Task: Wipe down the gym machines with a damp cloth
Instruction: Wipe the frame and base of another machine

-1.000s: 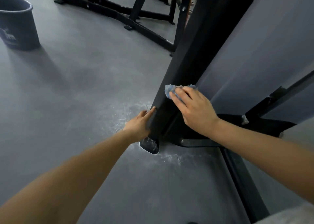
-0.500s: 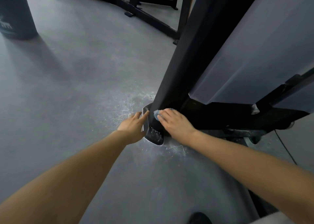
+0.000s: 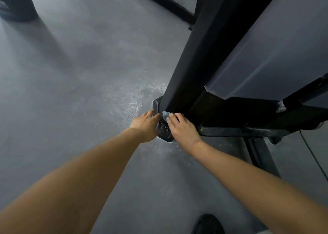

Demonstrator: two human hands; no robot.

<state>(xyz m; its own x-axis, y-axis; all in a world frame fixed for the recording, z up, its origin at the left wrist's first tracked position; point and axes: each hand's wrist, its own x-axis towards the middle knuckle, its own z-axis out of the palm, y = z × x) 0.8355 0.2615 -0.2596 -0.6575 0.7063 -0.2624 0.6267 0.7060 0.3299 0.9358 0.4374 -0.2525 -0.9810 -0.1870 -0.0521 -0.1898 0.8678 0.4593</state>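
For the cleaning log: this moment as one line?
right hand: presses blue cloth against black post at its foot | left hand: fingers touch base plate | floor: white dust around plate

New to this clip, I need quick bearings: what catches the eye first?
The tall black machine post rises through the middle right. At its base, the right hand presses a blue cloth against it, the left hand touching the foot plate. White dust marks the grey floor nearby.
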